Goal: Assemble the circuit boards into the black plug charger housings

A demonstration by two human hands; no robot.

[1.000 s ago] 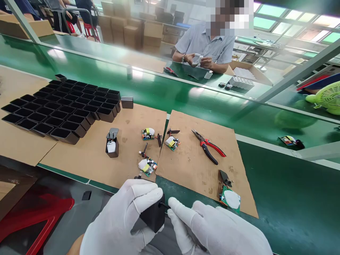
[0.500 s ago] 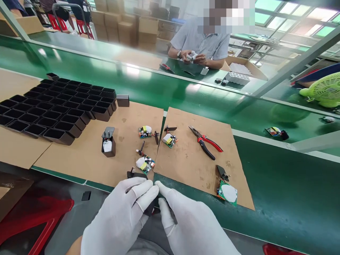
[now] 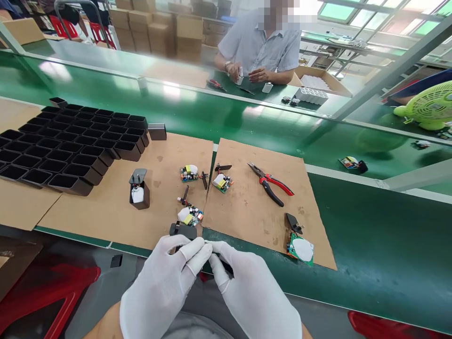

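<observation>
My left hand (image 3: 164, 282), in a white glove, is closed with its fingertips pressed on a black plastic housing (image 3: 182, 230). Only parts of this housing show past the gloves. My right hand (image 3: 252, 287), gloved too, meets the left at the fingertips and closes on a dark part beneath its fingers. Just beyond lie three circuit boards with wired black plug covers: the nearest board (image 3: 190, 215), one behind it (image 3: 189, 173) and another to the right (image 3: 223, 182). A dark case (image 3: 140, 197) with a white-wrapped insert and a tilted pronged cover stands left.
Rows of black empty cases (image 3: 76, 141) fill the left. Red-and-black pliers (image 3: 270, 183) lie on the right cardboard sheet (image 3: 243, 216), near a board with a white pad (image 3: 302, 249). Across the bench a person (image 3: 259, 52) handles white parts. A green fan (image 3: 427, 106) stands far right.
The view has shifted slightly. My hands stay together at the fingertips, and the black housing between them has shifted, with less showing below the left fingers. The person opposite has moved their hands apart.
</observation>
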